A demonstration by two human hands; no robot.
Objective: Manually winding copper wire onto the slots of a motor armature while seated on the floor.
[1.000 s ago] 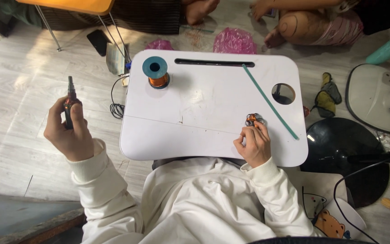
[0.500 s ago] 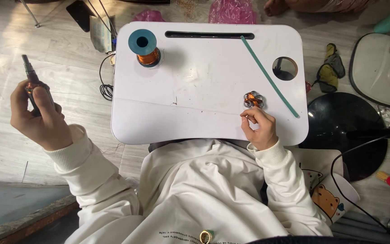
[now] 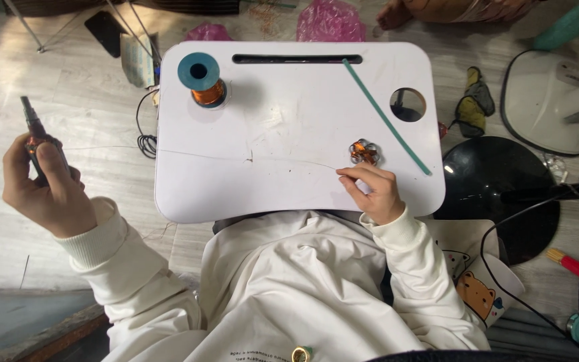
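Copper wire [image 3: 236, 159] runs taut across the white bench [image 3: 289, 194], long axis left-right, between both grips. Left hand [image 3: 48, 191] clamps a dark tool [image 3: 38, 137] off-bench; right hand [image 3: 373, 191] pinches the wire just below the copper flower [image 3: 363, 152].

Pen-like tool [image 3: 38, 141] partly hidden in left hand [image 3: 47, 191], thin wire [image 3: 236, 159] nearly too fine to trace

Open lane: I see bare surface across the middle of the white plastic lap tray [image 3: 289, 127] | Blocked rear-left: teal-capped copper wire spool [image 3: 200, 79] | Blocked right: long teal strip [image 3: 387, 117], small copper wire flower [image 3: 363, 151] | A thin wire crosses the tray's front half.
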